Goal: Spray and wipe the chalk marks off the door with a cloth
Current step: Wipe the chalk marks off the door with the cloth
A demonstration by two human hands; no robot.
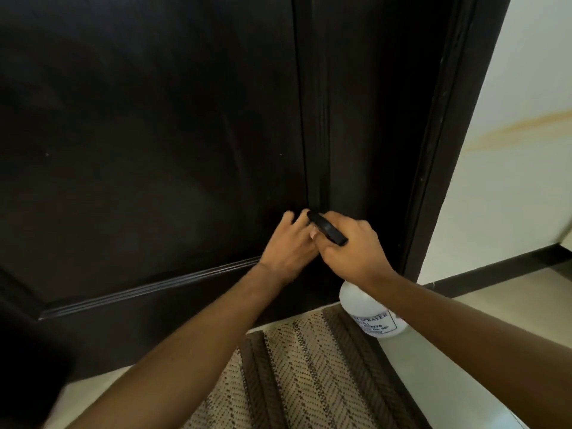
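The dark brown door (148, 125) fills most of the view; I make out no clear chalk marks on it, only faint smudges. My right hand (349, 249) grips the black trigger head (328, 232) of a spray bottle, and its white translucent body (371, 314) hangs below my wrist. The nozzle points at the door near the vertical panel groove. My left hand (288, 246) is at the nozzle tip, fingers over it and thumb under it, slightly blurred. No cloth is in view.
A brown and beige patterned mat (309, 376) lies on the light tiled floor below the door. The dark door frame (439, 144) runs down the right side, with a cream wall (520, 150) and dark skirting (495, 270) beyond it.
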